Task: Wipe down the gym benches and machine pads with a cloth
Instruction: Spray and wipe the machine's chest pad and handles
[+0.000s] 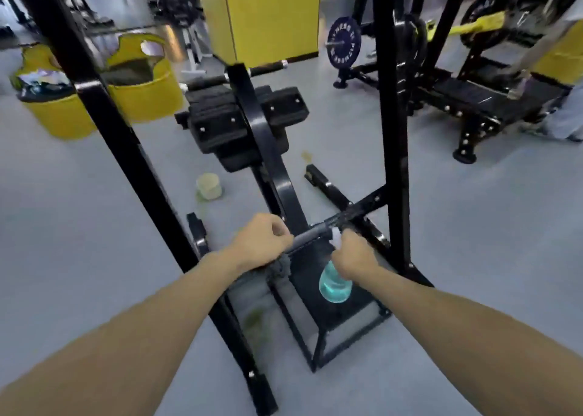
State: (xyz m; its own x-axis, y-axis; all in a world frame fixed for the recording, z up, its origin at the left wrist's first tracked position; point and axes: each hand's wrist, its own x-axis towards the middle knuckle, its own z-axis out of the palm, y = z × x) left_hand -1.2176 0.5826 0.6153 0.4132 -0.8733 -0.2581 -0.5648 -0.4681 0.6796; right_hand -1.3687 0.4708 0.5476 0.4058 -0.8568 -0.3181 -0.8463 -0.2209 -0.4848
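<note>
My left hand [262, 240] grips a dark grey cloth [280, 266], its fingers curled around the left end of a black horizontal bar [312, 232] on a black machine frame. A bit of cloth hangs below the fist. My right hand [355, 255] holds a spray bottle [335, 284] of teal liquid by its neck, the white nozzle close to the bar. Beyond the bar, the machine's black pads [220, 116] sit on a sloped black beam [268, 138].
Black frame uprights stand on the left [104, 122] and right [391, 116]. Two yellow bins [145, 100] sit at the back left, a small pale tub [209, 186] lies on the grey floor, and a black bench [473, 100] with a person's leg [564, 119] is at the right.
</note>
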